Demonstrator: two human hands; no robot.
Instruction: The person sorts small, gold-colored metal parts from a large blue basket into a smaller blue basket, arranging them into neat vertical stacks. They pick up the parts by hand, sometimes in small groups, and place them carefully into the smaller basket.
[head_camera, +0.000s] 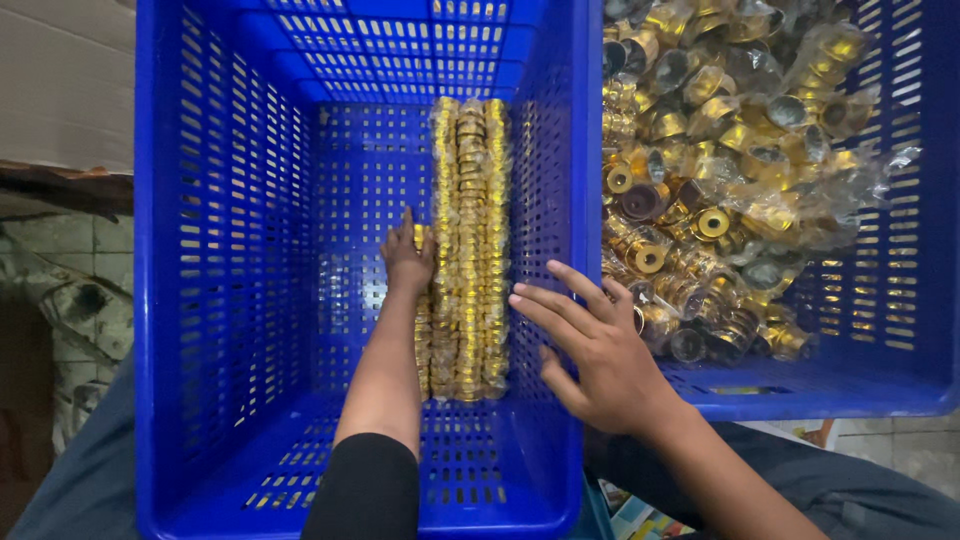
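Deep in a blue slotted crate (230, 300), my left hand (408, 258) presses against the left side of neat rows of gold caps wrapped in clear plastic (470, 240); whether it grips one row is unclear. My right hand (595, 345) rests with fingers spread on the crate's right rim, beside a second blue crate (900, 300) at the right. That crate holds a loose heap of gold caps in clear plastic sleeves (720, 150). The right hand holds nothing.
The two crates stand side by side, touching. A tiled floor (60, 260) and a pale board (60, 80) show at the left. My grey-trousered legs (80, 470) are under the crates, and some printed paper (640, 520) lies below.
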